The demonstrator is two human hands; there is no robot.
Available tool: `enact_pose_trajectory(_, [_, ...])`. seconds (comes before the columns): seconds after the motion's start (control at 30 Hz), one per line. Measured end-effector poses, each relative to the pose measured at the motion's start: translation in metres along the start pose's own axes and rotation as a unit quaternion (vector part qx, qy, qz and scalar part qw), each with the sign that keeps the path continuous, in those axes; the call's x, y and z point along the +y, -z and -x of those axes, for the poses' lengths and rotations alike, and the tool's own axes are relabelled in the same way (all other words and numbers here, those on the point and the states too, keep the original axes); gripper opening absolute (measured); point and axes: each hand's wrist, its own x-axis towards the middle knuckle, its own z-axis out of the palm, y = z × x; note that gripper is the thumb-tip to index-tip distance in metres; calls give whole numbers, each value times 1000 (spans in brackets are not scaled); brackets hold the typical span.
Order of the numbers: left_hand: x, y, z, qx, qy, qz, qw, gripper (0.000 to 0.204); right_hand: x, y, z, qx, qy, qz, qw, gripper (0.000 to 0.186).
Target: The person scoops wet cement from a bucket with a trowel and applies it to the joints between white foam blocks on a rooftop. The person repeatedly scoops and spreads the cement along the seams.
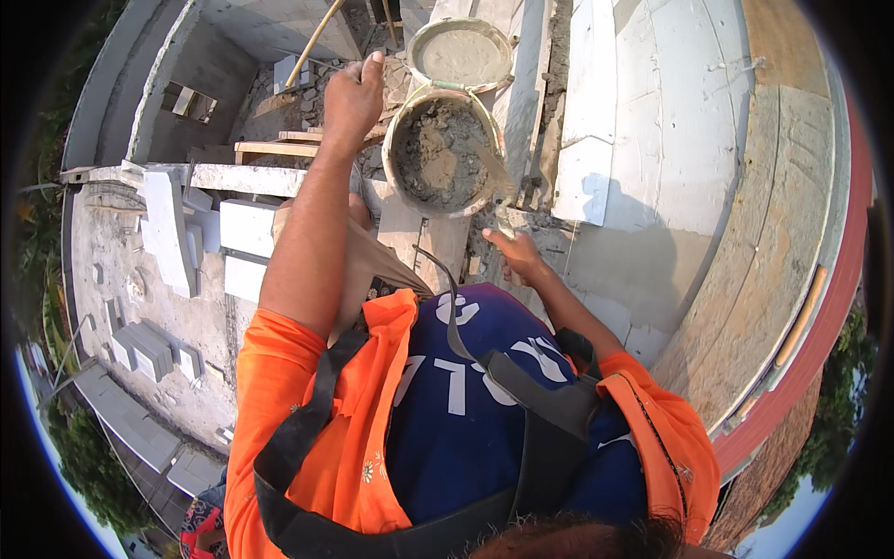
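Observation:
My left hand (352, 95) is raised ahead of me in a closed fist, thumb up, just left of a round bucket of dark wet mortar (436, 154). Whether that fist grips anything stays hidden. My right hand (515, 255) sits lower, right of the bucket, and holds a trowel (495, 182) whose mortar-covered blade reaches to the bucket's right rim. Beyond it stands a second round pan (461, 52) filled with smoother, lighter grey mix. My orange and blue shirt with black straps fills the lower view.
A wall of large white blocks (643, 121) runs along the right, with a curved concrete edge and red rim beyond. Wooden planks (276, 147) and a bamboo pole (313, 41) lie at upper left. More white blocks (169, 224) sit far below on a lower slab.

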Motion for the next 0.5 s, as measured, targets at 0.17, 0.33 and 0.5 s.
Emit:
enact_pose_trajectory(0.17, [-16, -5, -7, 10, -49, -30, 998, 41, -35, 2, 27, -123, -2, -244, 962, 50])
enact_pose_trajectory(0.33, [4, -3, 3, -23, -17, -2, 1000, 37, -20, 14, 19, -84, 81, -255, 960, 55])
enact_pose_trajectory(0.5, [18, 4, 2, -48, 24, 23, 998, 42, 2, 32, -9, 102, 227, 85, 965, 65])
